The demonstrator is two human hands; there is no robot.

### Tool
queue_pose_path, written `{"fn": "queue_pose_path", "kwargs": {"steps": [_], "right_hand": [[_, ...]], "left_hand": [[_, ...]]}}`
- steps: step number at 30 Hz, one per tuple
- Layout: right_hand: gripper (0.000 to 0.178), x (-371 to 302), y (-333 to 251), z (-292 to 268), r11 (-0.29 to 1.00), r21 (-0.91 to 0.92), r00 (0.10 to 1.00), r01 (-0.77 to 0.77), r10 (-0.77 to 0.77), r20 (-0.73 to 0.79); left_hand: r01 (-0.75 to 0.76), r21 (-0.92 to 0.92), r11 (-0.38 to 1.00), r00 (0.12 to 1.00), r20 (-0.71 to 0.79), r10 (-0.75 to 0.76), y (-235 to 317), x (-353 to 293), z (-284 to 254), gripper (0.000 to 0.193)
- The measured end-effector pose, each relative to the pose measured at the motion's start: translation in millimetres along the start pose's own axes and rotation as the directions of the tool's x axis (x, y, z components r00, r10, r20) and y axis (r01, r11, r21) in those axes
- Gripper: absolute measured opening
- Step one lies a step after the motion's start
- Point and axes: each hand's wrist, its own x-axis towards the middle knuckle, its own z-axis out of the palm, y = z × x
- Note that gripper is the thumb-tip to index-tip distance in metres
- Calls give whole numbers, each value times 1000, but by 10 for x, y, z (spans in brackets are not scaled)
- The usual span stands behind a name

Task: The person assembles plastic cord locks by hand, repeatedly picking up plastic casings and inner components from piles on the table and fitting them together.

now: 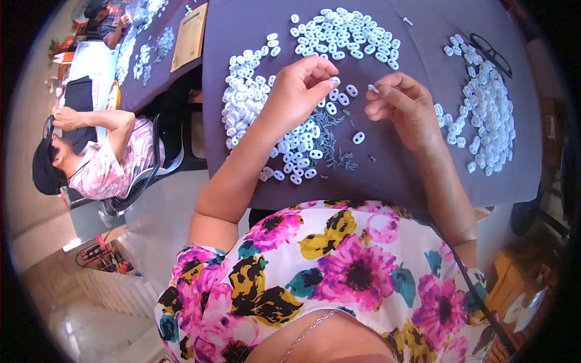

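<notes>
Above the dark tablecloth, my left hand (302,88) is closed in a pinch on a small white oval piece (334,80), mostly covered by the thumb and fingers. To its right, my right hand (404,109) pinches a tiny pale bit (371,88) between thumb and forefinger; its kind is too small to make out. Below and between the hands lie small grey screws (330,142) in a loose heap. Several white oval two-holed pieces (344,98) are scattered by the left fingertips, and a single one (358,138) sits apart nearer me.
White two-holed pieces form a heap at the left (242,100) and another at the far side (348,36). A pile of white pieces (493,115) lies at the right, beside black eyeglasses (491,54). A seated person (109,151) in a cap is at the left, near a wooden board (189,37).
</notes>
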Motion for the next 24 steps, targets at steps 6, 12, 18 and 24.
{"fn": "queue_pose_path", "kwargs": {"steps": [6, 12, 18, 24], "right_hand": [[13, -16, 31, 6, 1000, 22, 1000, 17, -17, 14], [13, -63, -43, 144, 994, 104, 996, -46, 38, 75], [12, -85, -61, 259, 992, 128, 999, 15, -19, 34], [14, -80, -18, 185, 994, 110, 990, -27, 11, 142]], "left_hand": [[260, -585, 769, 965, 177, -192, 58, -246, 163, 21], [320, -772, 548, 943, 202, -266, 105, -321, 242, 23], [298, -813, 500, 950, 200, -241, 122, -324, 238, 23], [254, -775, 578, 967, 179, -184, 156, -355, 208, 23]]}}
